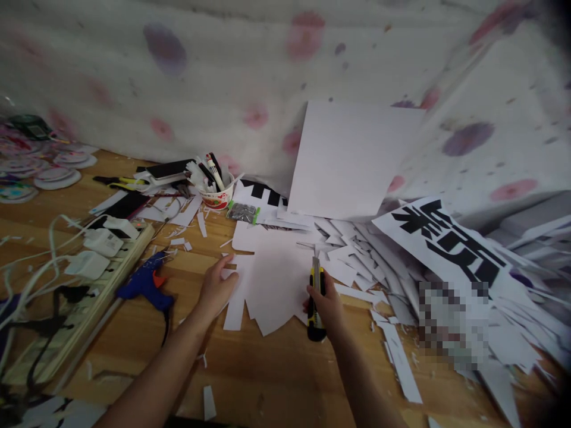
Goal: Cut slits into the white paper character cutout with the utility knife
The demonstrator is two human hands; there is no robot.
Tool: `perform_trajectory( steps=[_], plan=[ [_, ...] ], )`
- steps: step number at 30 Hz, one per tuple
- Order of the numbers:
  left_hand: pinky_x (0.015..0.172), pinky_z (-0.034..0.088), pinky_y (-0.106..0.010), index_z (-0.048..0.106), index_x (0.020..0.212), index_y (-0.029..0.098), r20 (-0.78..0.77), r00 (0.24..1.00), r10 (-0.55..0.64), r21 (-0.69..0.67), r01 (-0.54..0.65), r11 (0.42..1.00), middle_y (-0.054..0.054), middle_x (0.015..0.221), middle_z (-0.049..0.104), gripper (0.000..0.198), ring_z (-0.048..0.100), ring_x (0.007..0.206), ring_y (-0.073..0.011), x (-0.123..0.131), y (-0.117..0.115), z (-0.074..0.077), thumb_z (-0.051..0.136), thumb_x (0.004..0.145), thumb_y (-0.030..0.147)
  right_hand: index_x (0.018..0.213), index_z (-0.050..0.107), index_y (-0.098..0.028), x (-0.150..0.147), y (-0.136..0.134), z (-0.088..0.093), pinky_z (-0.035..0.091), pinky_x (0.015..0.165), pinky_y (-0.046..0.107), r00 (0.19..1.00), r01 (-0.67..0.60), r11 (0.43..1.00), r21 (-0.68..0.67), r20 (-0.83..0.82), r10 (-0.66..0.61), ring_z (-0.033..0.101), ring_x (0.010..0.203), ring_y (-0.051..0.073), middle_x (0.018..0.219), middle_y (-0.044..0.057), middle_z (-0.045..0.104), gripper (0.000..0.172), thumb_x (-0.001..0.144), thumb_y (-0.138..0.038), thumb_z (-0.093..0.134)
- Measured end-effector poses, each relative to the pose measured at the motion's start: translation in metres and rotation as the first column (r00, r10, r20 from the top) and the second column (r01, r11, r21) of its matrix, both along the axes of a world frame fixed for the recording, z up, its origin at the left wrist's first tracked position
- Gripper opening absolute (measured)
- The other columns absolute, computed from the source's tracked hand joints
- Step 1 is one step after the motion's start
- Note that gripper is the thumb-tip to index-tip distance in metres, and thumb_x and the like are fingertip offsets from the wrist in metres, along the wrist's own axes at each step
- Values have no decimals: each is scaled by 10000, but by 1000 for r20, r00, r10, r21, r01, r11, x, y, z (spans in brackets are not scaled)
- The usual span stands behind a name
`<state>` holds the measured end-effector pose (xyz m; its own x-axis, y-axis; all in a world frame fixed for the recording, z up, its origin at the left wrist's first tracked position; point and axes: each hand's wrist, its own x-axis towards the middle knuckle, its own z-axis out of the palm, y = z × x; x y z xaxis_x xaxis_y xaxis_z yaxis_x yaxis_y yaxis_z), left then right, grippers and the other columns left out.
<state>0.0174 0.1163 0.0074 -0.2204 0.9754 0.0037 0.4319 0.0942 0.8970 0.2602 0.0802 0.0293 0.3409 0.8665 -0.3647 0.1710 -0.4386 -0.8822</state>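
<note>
A white cut paper sheet [272, 279] lies flat on the wooden table [267, 368]. My left hand [216, 285] rests on the sheet's left edge, fingers stretched out and pressing it down. My right hand [328, 306] is closed around a yellow and black utility knife [316, 297], whose blade end points away from me at the sheet's right edge.
A heap of white paper offcuts [379, 261] and a printed sheet with black characters [446, 238] fill the right side. A big white board [352, 160] leans on the wall. A blue glue gun [145, 285], power strip with chargers [96, 255] and a cup of pens [216, 190] sit left.
</note>
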Motion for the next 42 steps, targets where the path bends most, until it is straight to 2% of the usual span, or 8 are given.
perform_trajectory(
  steps=[6, 11, 18, 21, 24, 30, 35, 42],
  plan=[
    [787, 474, -339, 579, 1066, 194, 19, 1000, 10, 34, -10, 999, -52, 1007, 642, 480, 595, 914, -193, -4, 13, 26, 438, 613, 125, 1329, 217, -158, -14, -34, 34, 436, 401, 259, 997, -22, 998, 67, -68, 26, 511, 384, 151, 435, -99, 477, 711, 714, -364, 508],
    [772, 463, -318, 541, 1132, 211, 56, 951, -303, -58, 306, 950, -29, 977, 615, 496, 583, 879, -174, -10, 32, 47, 398, 660, 163, 1349, 149, -118, -14, -49, 43, 416, 401, 263, 996, -12, 999, 46, -90, 16, 494, 389, 154, 437, -94, 477, 825, 679, -399, 540],
    [996, 324, -389, 459, 1226, 178, -203, 897, -392, 10, 402, 916, -87, 1246, 520, 456, 439, 1177, -210, -16, 46, 22, 397, 781, 255, 1277, 345, -148, 6, -44, 17, 424, 386, 284, 966, -164, 986, -44, 196, 169, 507, 411, 135, 733, 11, 584, 681, 700, -485, 478],
    [1055, 200, -479, 445, 1245, 200, -474, 786, -396, 34, 466, 884, -84, 1323, 469, 411, 329, 1277, -228, -25, 33, 8, 334, 863, 303, 1285, 383, -187, 8, -34, 21, 470, 517, 286, 808, -405, 913, -54, 446, 385, 587, 563, 144, 994, 100, 614, 516, 817, -405, 385],
    [1065, 137, -527, 387, 1298, 187, -654, 650, -388, -2, 511, 860, -104, 1388, 391, 472, 244, 1323, -253, -29, 17, -4, 352, 879, 403, 1311, 378, -275, -5, -12, 33, 461, 681, 294, 494, -672, 718, -180, 613, 617, 624, 768, 172, 1080, 65, 629, 433, 880, -311, 356],
    [1079, 147, -501, 336, 1331, 126, -793, 532, -296, 27, 516, 856, -151, 1425, 306, 668, 221, 1330, -269, -24, 1, -17, 329, 835, 574, 1345, 324, -315, -43, 51, 36, 409, 646, 248, 26, -842, 433, -321, 778, 627, 616, 830, 168, 958, 28, 646, 418, 927, -310, 313],
    [1080, 166, -483, 336, 1331, 129, -810, 514, -282, 40, 528, 849, -145, 1424, 309, 674, 217, 1332, -258, -25, 2, -19, 312, 834, 584, 1345, 315, -332, -55, 72, 34, 367, 595, 239, -141, -880, 283, -382, 779, 611, 611, 728, 147, 889, 14, 639, 412, 934, -319, 299],
    [1088, 141, -482, 345, 1324, 100, -809, 507, -296, 20, 528, 849, -151, 1422, 312, 697, 205, 1336, -261, -25, 2, -19, 298, 833, 593, 1349, 305, -336, -57, 75, 34, 346, 590, 233, -182, -877, 250, -409, 767, 616, 598, 723, 137, 872, 18, 632, 423, 930, -278, 307]
  ],
)
